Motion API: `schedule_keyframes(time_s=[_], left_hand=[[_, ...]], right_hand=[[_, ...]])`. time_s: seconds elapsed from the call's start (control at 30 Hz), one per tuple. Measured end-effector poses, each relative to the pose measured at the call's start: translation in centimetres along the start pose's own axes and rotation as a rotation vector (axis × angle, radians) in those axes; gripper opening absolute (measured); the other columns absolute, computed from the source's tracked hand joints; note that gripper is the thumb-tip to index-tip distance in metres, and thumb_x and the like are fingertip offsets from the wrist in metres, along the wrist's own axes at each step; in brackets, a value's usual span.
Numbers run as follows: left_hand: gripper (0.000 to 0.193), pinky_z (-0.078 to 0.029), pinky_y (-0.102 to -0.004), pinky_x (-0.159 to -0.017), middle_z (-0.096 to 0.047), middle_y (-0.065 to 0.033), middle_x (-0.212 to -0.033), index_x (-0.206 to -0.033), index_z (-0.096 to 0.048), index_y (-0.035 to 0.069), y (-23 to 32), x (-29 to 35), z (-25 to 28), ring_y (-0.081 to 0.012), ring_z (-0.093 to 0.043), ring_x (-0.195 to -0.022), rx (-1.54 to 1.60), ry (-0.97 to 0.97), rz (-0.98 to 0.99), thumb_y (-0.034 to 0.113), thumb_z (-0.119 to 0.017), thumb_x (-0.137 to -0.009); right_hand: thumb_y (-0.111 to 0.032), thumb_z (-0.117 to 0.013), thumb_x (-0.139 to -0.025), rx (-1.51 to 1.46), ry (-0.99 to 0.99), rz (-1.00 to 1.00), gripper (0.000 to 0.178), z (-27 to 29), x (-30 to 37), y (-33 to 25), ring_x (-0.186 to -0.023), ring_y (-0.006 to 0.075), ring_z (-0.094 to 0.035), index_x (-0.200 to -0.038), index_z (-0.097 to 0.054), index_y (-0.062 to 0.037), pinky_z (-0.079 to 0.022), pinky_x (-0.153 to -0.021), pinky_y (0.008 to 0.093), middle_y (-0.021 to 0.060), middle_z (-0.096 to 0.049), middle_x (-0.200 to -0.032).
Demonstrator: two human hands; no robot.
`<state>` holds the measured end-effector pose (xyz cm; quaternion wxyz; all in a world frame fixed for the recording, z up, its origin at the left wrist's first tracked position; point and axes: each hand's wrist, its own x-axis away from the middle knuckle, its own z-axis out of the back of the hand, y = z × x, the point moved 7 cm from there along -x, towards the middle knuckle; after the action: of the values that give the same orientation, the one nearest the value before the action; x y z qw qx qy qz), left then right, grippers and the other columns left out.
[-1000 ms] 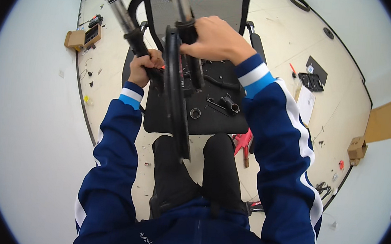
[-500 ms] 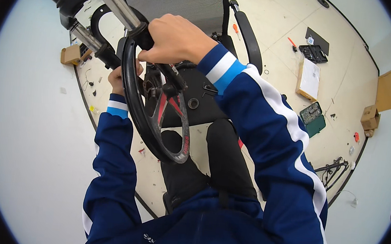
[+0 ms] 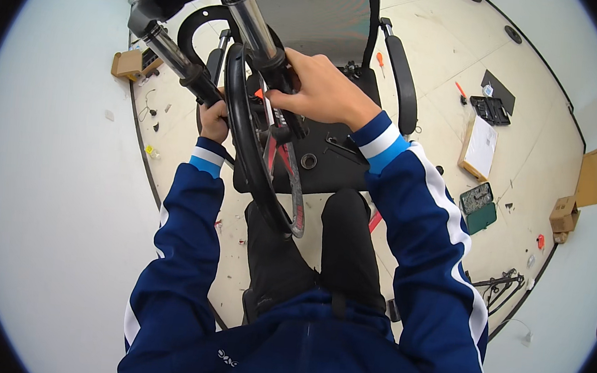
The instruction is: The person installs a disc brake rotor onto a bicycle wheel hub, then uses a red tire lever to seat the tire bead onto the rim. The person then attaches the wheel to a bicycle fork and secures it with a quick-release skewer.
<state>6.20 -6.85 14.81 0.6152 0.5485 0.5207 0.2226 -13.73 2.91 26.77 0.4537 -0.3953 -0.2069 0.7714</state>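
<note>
Both hands are clamped on the bike fork right now. My right hand [image 3: 318, 89] is wrapped tight around the right fork leg, fingers fully closed, sitting at about 12 o'clock from my knees. My left hand [image 3: 212, 116] is closed around the lower end of the left leg, over at 10 o'clock, mostly hidden behind the wheel so I only see knuckles and the cuff.

What's changed: a second ago the fork [image 3: 206, 29] and wheel [image 3: 256, 147] were edge-on to me and hanging lower over the seat. Half a second ago the wheel had swung so I could see into the rim. Now the whole thing sits higher and closer to the camera, crown up at 11 o'clock near the frame top, the tyre curving down to about 6 o'clock over my lap. The grip hasn't changed on either side, so I read this as turning and lifting the assembly to look at it, not letting go.

Past the hands: the black office chair [image 3: 330, 154] is right behind the wheel, with a hex key [image 3: 341, 147] and a small ring [image 3: 308, 161] on the seat. Out at 3 o'clock on the floor there's a white box [image 3: 481, 146], a green case [image 3: 479, 202] and an orange screwdriver [image 3: 461, 91]. A cardboard box [image 3: 128, 65] sits at 10 o'clock.
</note>
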Motion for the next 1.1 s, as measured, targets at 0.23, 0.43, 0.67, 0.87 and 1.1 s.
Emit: schedule_keyframes(time_s=[0.23, 0.43, 0.67, 0.87, 1.1], left_hand=[[0.014, -0.044, -0.0268, -0.059, -0.057, -0.0062, -0.069, -0.073, -0.057, -0.002, 0.9, 0.8, 1.5, -0.0149, -0.055, -0.062, -0.267, 0.109, -0.085, 0.008, -0.053, -0.065], [0.009, -0.041, -0.0249, -0.052, -0.056, -0.0036, -0.059, -0.067, -0.059, -0.002, 4.5, 0.8, -1.6, -0.0112, -0.052, -0.052, -0.09, 0.232, -0.073, 0.006, -0.058, -0.062], [0.009, -0.034, -0.0252, -0.051, -0.051, -0.0042, -0.058, -0.062, -0.054, -0.003, 3.4, 0.8, -2.5, -0.0117, -0.045, -0.053, -0.056, 0.226, -0.027, 0.006, -0.051, -0.063], [0.012, -0.038, -0.0243, -0.054, -0.055, -0.0046, -0.063, -0.068, -0.057, -0.004, 3.2, 0.0, -2.3, -0.0112, -0.049, -0.056, -0.079, 0.211, -0.058, 0.006, -0.05, -0.066], [0.009, -0.039, -0.0245, -0.052, -0.055, -0.0042, -0.06, -0.064, -0.056, -0.003, 3.0, 0.1, -0.5, -0.0117, -0.05, -0.053, -0.037, 0.265, -0.085, 0.005, -0.054, -0.066]], right_hand=[[-0.02, -0.07, -0.078, -0.078, -0.065, 0.026, 0.041, -0.3, -0.4, -0.6, -0.065, 0.0192, -0.058, -0.111, -0.054, 0.0005, -0.047, -0.064, 0.0281, 0.0113, -0.063, -0.075], [-0.014, -0.069, -0.082, -0.119, -0.134, -0.118, 0.037, -0.1, -0.7, 0.3, -0.078, 0.0131, -0.058, -0.113, -0.053, -0.0009, -0.049, -0.074, 0.0283, 0.0047, -0.06, -0.084], [-0.015, -0.07, -0.082, -0.136, -0.149, -0.245, 0.028, -0.8, -0.3, 2.1, -0.08, 0.0094, -0.055, -0.102, -0.057, -0.0016, -0.045, -0.071, 0.0238, 0.0029, -0.059, -0.089], [-0.021, -0.072, -0.077, -0.263, 0.028, -0.238, 0.036, -0.9, -0.3, 2.8, -0.066, 0.0085, -0.048, -0.101, -0.058, 0.0018, -0.041, -0.064, 0.0231, 0.0017, -0.056, -0.075], [-0.001, -0.046, -0.083, -1.002, 0.153, -0.564, 0.021, -2.5, 3.7, 8.8, -0.051, 0.0049, -0.028, -0.1, -0.056, 0.0029, -0.028, -0.048, 0.0215, -0.0033, -0.036, -0.066]])
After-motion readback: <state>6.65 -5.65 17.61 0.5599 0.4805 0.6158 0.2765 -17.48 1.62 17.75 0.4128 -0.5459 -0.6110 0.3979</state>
